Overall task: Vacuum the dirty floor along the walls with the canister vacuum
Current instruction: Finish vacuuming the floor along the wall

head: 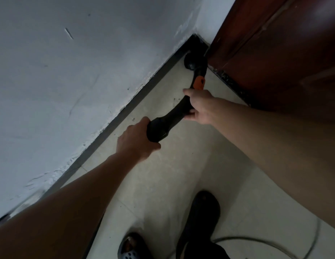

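Observation:
A black vacuum wand (174, 114) with an orange collar (198, 82) runs from my hands down to the far corner. Its round black nozzle (191, 61) sits on the pale tile floor (181, 165) right where the dark skirting (125, 111) meets the door frame. My left hand (136, 141) grips the thick rear end of the wand. My right hand (198, 105) grips the wand further forward, just below the orange collar. Dark specks of dirt lie on the tiles near the skirting.
A white scuffed wall (69, 81) runs along the left. A dark red wooden door (284, 53) closes off the right side of the corner. My two feet in dark sandals (200, 217) stand on the tiles, and a grey cable (275, 242) curves across the floor at the lower right.

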`<state>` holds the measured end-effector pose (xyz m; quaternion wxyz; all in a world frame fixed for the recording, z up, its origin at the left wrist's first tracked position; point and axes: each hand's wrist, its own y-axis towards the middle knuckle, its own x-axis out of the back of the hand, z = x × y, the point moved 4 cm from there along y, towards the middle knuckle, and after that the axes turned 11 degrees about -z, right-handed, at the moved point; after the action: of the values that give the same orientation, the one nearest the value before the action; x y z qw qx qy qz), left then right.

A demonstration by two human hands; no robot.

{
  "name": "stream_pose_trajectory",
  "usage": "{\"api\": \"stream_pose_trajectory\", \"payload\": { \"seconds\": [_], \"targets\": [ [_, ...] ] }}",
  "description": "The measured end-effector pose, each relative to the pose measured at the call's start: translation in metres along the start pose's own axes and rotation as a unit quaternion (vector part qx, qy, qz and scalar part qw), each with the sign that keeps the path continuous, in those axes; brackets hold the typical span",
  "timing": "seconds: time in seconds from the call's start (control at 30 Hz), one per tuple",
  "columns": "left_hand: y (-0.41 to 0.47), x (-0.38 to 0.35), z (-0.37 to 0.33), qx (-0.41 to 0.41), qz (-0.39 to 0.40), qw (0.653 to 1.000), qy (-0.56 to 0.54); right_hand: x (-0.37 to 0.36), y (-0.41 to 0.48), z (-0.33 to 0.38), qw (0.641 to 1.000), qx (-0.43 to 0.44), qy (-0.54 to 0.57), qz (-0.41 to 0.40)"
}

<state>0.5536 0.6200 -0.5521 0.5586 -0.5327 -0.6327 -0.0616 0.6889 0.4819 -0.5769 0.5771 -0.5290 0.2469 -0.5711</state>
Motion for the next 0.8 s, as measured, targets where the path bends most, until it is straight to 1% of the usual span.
{"api": "stream_pose_trajectory", "payload": {
  "seconds": [0.1, 0.2, 0.27, 0.4, 0.6, 0.67, 0.8],
  "targets": [
    [0.008, 0.006, 0.007, -0.004, -0.023, 1.000, 0.021, -0.006, -0.002, 0.004, 1.000, -0.006, 0.018, 0.015],
    [0.011, 0.011, 0.015, 0.006, -0.062, 0.998, 0.019, -0.018, -0.007, 0.012, 1.000, 0.008, 0.009, 0.026],
    [0.005, 0.008, 0.017, 0.007, -0.065, 0.998, 0.012, -0.019, -0.010, 0.011, 0.999, 0.012, 0.004, 0.034],
    [-0.030, -0.011, 0.019, 0.006, -0.009, 1.000, 0.015, -0.005, -0.015, -0.021, 0.999, 0.000, -0.012, 0.040],
    [-0.089, -0.036, 0.022, -0.006, 0.075, 0.997, 0.028, 0.025, -0.024, -0.096, 0.998, -0.053, -0.030, -0.032],
    [-0.103, -0.035, 0.028, 0.004, 0.085, 0.996, 0.018, 0.023, -0.032, -0.107, 0.997, -0.059, -0.029, -0.032],
    [-0.120, -0.018, 0.055, 0.054, 0.078, 0.995, 0.009, -0.006, -0.053, -0.111, 0.997, -0.060, -0.048, 0.005]
  ]
}}
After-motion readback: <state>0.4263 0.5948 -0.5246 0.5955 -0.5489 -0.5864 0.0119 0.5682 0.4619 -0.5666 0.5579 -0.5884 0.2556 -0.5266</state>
